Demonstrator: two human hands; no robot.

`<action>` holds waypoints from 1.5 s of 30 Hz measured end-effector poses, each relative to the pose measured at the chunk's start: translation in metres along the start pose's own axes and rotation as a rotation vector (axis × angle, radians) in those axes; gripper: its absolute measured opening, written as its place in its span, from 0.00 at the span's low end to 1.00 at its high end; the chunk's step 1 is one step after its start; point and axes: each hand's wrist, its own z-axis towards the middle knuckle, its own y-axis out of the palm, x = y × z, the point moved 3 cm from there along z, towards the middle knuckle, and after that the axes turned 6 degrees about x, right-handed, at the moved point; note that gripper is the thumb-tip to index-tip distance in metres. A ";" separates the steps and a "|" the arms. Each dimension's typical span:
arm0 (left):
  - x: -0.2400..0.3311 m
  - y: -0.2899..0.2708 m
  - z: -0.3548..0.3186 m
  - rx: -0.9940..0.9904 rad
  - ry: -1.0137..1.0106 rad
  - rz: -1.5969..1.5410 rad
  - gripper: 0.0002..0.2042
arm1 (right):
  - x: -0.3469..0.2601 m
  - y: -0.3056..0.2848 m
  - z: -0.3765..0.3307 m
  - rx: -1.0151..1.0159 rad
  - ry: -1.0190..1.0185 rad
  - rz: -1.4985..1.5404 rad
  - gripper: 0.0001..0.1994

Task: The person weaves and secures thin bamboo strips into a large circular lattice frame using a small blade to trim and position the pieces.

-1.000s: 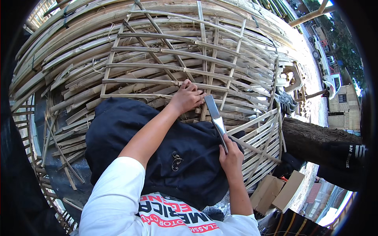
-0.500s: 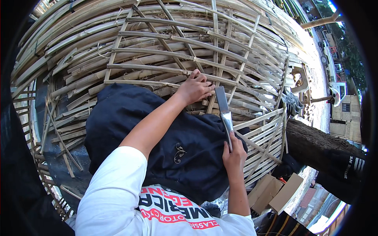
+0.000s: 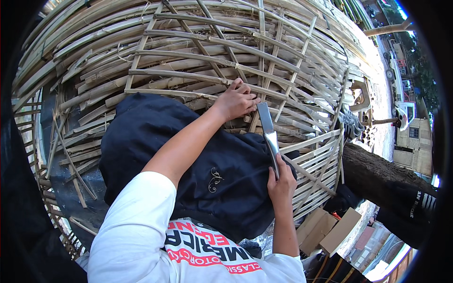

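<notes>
My left hand [image 3: 236, 100] is closed at the near edge of a lattice of crossed bamboo slats [image 3: 278, 64], its fingers curled around a slat. In my right hand [image 3: 283, 181] is a knife [image 3: 265, 120] with a flat, square-ended blade and a metal handle. The blade points away from me, its tip just right of my left fingertips; whether it touches the slats I cannot tell. A dark cloth [image 3: 155, 137] lies across my lap, beneath both forearms, with a curled bamboo shaving [image 3: 215, 180] on it.
Stacked split bamboo [image 3: 94, 70] fills the area beyond the lattice. Loose bamboo offcuts [image 3: 75, 165] lie at left. At right are a slatted bamboo panel [image 3: 314, 177], a tree trunk [image 3: 377, 165], and an open cardboard box [image 3: 325, 231]. A white vehicle [image 3: 401, 89] stands farther off.
The lattice sits slightly higher in the view, and the offcuts have shifted slightly left. Both hands keep nearly the same place and grip, with the knife blade still beside my left fingers.
</notes>
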 end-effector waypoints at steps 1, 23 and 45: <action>0.002 0.000 0.000 -0.015 0.006 0.017 0.16 | 0.001 0.000 -0.002 0.045 -0.008 0.058 0.22; 0.007 -0.005 0.002 0.014 0.038 0.062 0.15 | 0.009 0.003 -0.006 0.097 0.001 0.065 0.24; 0.007 -0.005 0.000 -0.003 0.005 0.039 0.15 | 0.009 0.007 -0.003 0.026 0.055 0.053 0.23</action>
